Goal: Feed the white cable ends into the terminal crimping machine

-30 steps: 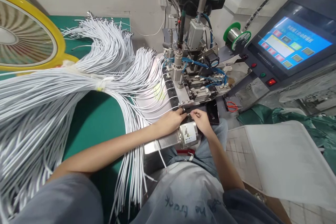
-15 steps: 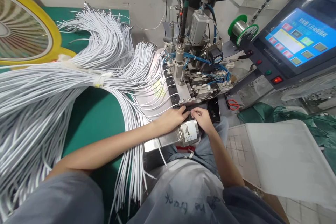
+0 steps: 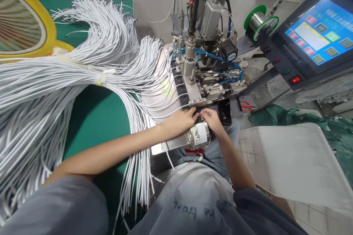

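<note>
At the front edge of a bench machine (image 3: 194, 93), my left hand (image 3: 182, 120) has its fingers closed near the tips. My right hand (image 3: 211, 118) pinches close beside it, with the fingertips of both hands almost meeting. Something small and metallic shows between them, too small to name. Just below the hands lies a silvery cylinder with a white label (image 3: 200, 134), on a metal plate (image 3: 171, 145). Several white cables (image 3: 172, 109) run from the left into the black slotted edge of the machine.
A large tied bundle of white cables (image 3: 82, 71) covers much of the green mat (image 3: 96, 117). A yellow-rimmed fan (image 3: 51, 16) stands left. On the right are a touchscreen panel (image 3: 311, 40), a wire spool (image 3: 259, 22), red-handled scissors (image 3: 246, 106) and a white plastic tub (image 3: 298, 158).
The view has shifted slightly, so the machine and cables sit a little higher in the picture. Both hands stay together at the machine's front edge, with only small finger movements.
</note>
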Demonstrator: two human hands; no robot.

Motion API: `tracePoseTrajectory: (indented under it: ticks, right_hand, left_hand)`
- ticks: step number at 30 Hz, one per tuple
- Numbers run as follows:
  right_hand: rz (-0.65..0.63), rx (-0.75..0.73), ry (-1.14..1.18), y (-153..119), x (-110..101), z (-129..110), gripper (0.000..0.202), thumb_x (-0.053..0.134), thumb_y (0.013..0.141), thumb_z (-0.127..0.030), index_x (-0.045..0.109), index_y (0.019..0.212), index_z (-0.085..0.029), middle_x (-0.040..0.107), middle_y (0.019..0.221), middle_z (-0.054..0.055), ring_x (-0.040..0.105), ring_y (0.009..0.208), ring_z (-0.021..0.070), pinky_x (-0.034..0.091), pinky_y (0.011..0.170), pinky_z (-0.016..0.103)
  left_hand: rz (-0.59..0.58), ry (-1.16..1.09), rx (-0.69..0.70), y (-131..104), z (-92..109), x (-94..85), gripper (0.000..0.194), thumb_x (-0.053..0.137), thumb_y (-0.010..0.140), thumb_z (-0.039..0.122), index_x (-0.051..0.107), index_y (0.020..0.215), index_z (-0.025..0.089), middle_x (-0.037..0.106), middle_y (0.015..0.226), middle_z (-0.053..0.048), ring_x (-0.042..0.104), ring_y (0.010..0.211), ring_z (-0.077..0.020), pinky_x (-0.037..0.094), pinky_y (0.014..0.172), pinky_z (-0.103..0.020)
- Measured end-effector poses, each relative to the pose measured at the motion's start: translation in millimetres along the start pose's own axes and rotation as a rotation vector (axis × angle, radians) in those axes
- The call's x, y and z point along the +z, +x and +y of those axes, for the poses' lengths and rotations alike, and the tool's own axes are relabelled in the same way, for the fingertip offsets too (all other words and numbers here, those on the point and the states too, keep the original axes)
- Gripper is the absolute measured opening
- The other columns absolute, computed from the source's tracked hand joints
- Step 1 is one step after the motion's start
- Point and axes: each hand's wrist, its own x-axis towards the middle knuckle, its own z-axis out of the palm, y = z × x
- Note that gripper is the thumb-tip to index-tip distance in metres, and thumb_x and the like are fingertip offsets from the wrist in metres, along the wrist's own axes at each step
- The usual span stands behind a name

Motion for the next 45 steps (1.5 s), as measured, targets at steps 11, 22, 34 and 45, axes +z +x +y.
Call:
tracePoseTrajectory:
  ticks: [11,22,34,45]
  right_hand:
    - [0.254,-0.137,-0.222,-32.2,-3.6,-20.5,0.021,0.048,0.078,-0.034,0.049,0.063,-0.019,0.042,0.054,-0.004,0.038,0.052,0.0111,0.031,0.051,0.024]
    - [-0.204,-0.192,-0.597,-138.5,71.1,-26.0,0.012,0.052,0.078,-0.019,0.063,0.083,-0.020,0.066,0.067,0.001,0.058,0.061,0.0146,0.042,0.060,0.025]
    - [0.192,-0.168,0.201,-48.0,4.1,-44.6,0.017,0.069,0.066,-0.029,0.059,0.075,-0.017,0.060,0.067,0.000,0.056,0.059,0.0113,0.047,0.057,0.024]
    - [0.269,-0.448,0.087,-44.7,16.3,-49.4,0.006,0.064,0.071,-0.021,0.068,0.069,-0.019,0.057,0.067,0.001,0.054,0.063,0.0126,0.044,0.055,0.025]
  left_hand:
    - [-0.071,-0.101,-0.126,-9.0,0.8,-21.0,0.020,0.046,0.076,0.002,0.063,0.069,0.011,0.060,0.069,-0.010,0.058,0.057,-0.0175,0.032,0.046,-0.027]
    - [0.021,-0.203,-0.183,-7.1,6.7,-26.8,0.020,0.043,0.083,0.007,0.063,0.085,0.007,0.061,0.082,-0.012,0.059,0.073,-0.0201,0.041,0.059,-0.029]
    - [0.369,-0.813,-0.081,-1.9,-0.4,-19.3,0.022,0.043,0.090,0.018,0.064,0.093,0.011,0.059,0.078,-0.005,0.056,0.071,-0.0119,0.045,0.065,-0.022]
    - [0.386,-0.835,-0.056,-3.7,-5.2,-25.5,0.022,0.045,0.087,0.013,0.067,0.092,0.012,0.059,0.074,-0.004,0.055,0.067,-0.0113,0.043,0.061,-0.021]
